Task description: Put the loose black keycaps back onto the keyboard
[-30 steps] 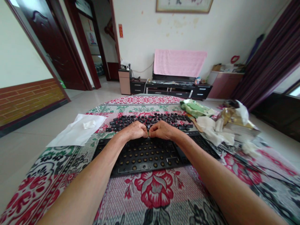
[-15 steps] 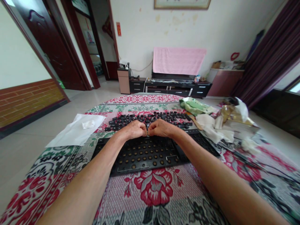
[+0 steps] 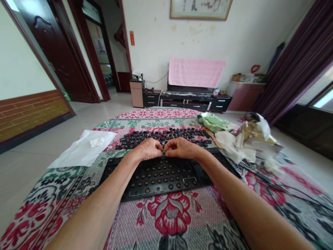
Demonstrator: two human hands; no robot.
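A black keyboard (image 3: 156, 180) with its keycaps off lies on the flowered tablecloth in front of me, rows of round key seats showing. My left hand (image 3: 150, 149) and my right hand (image 3: 182, 148) meet over its far edge, fingers pinched and tips nearly touching. Something small and dark seems to be between the fingertips, too hidden to name. Just beyond my hands, many loose black keycaps (image 3: 187, 133) are spread in a wide band. My forearms cover parts of the keyboard's left and right sides.
White paper (image 3: 75, 152) with a crumpled tissue (image 3: 96, 142) on it lies at the left. To the right are a green package (image 3: 214, 122), white tissues (image 3: 230, 147), a gold-coloured bag (image 3: 251, 133) and dark cables (image 3: 275, 184). A low TV cabinet (image 3: 177, 101) stands beyond the table.
The view has tilted up slightly, so the scene sits lower. Both hands remain pinched together at the keyboard's far edge, with their fingers shifted slightly.
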